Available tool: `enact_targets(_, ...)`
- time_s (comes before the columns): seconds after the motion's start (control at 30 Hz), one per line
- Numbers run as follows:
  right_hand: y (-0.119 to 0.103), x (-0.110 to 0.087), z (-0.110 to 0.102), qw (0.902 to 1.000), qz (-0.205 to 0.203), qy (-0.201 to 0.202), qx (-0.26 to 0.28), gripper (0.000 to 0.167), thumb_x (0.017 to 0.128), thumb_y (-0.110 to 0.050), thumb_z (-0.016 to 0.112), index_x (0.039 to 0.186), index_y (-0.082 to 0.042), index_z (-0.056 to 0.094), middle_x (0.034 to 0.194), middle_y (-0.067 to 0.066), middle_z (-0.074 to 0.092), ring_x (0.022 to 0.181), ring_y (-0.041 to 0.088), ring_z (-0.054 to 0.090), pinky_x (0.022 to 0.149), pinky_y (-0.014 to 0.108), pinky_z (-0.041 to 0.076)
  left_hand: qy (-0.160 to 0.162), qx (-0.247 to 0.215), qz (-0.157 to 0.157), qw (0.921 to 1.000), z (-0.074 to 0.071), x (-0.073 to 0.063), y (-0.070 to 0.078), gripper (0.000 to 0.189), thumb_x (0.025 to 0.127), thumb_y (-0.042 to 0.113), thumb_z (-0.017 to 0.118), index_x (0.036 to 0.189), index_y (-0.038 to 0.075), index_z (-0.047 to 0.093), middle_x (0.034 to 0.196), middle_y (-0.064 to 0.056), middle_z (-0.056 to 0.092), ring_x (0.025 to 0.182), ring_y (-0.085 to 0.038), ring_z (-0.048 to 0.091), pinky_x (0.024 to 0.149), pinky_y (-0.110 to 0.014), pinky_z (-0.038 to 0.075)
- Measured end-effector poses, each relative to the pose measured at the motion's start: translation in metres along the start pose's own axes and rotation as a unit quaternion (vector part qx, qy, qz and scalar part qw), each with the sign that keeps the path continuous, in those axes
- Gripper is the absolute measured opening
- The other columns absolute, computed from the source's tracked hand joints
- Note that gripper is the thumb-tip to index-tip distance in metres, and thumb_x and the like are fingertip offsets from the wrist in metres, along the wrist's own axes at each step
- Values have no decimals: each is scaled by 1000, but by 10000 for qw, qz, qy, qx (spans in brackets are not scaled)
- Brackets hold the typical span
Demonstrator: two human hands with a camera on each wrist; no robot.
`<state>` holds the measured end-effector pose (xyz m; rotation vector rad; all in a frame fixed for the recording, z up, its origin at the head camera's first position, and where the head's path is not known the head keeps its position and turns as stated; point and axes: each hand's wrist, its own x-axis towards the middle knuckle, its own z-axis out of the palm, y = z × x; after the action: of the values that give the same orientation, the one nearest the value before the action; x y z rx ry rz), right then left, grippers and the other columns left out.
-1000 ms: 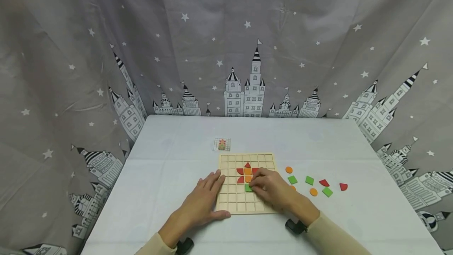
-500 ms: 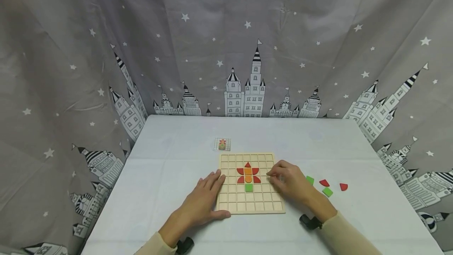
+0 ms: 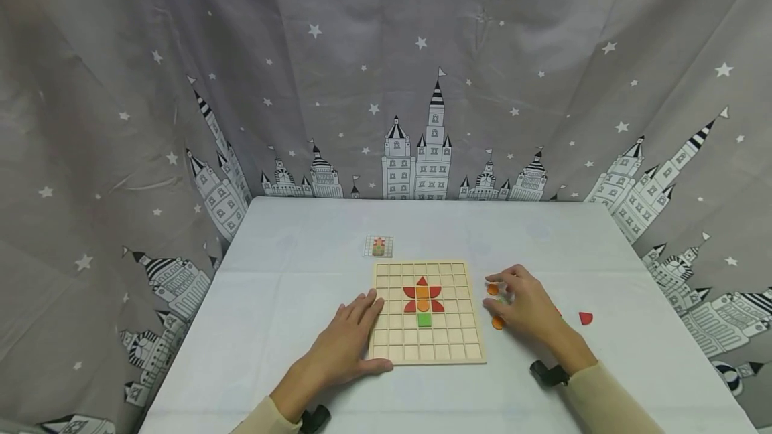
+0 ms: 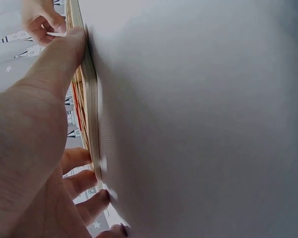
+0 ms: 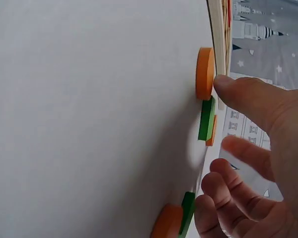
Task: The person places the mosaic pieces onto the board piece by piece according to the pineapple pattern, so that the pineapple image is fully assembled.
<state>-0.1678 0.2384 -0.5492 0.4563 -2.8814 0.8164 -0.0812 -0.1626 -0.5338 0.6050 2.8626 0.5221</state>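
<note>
A square wooden grid board (image 3: 398, 347) lies on the white table. Its cells hold red pieces (image 3: 410, 292), an orange square (image 3: 422, 291) above an orange disc (image 3: 423, 305), and a green square (image 3: 425, 320). My left hand (image 3: 340, 343) rests along the board's left side, fingers extended, thumb by the near left corner. To the right of the board, my right hand (image 3: 531, 307) hovers low over loose pieces, thumb and index finger spread. Between them sits a green square (image 5: 207, 119), with orange discs (image 3: 492, 289) close by. Nothing is pinched. The palm hides other pieces.
A small card (image 3: 378, 246) printed with a coloured figure on a grid lies beyond the board. One red rounded piece (image 3: 586, 319) lies right of my right hand. A grey curtain (image 3: 338, 72) with castles and stars surrounds the table.
My right hand has moved off the green square on the board and rightward to the loose pieces, its thumb and index finger now apart. The left hand has stayed in place.
</note>
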Motion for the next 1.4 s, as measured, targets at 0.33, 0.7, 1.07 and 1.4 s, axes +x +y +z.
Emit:
enact_targets(0.33,4,-1,-1,9987,447,-223,-128,50,92,-28,100,132,-1,84,102,7,68,90,18,57,76,28,48,14,7,-7,10000,1,0,0,121,92,69,92,178,1,42,190,-23,36,176,-47,39,138,-71,40)
enact_targets(0.7,-5,4,1,9993,320,-177,109,17,97,-11,93,112,-5,88,94,3,74,83,13,58,74,27,49,38,23,-27,10000,2,0,1,121,92,69,93,178,1,42,190,-23,36,176,-47,38,139,-71,40)
enact_targets(1.07,-22,5,0,9990,231,-289,262,20,96,-12,94,115,-7,89,97,2,73,86,14,59,73,23,51,42,47,-29,10000,-1,0,2,120,93,68,93,178,0,42,190,-24,36,176,-47,38,139,-70,40)
enact_targets(1.4,-38,-5,11,9932,-867,-282,726,18,93,-5,95,109,-9,88,97,-2,76,83,9,62,71,21,55,52,58,2,10000,0,0,1,121,93,69,92,178,0,42,190,-23,36,176,-47,38,138,-71,41)
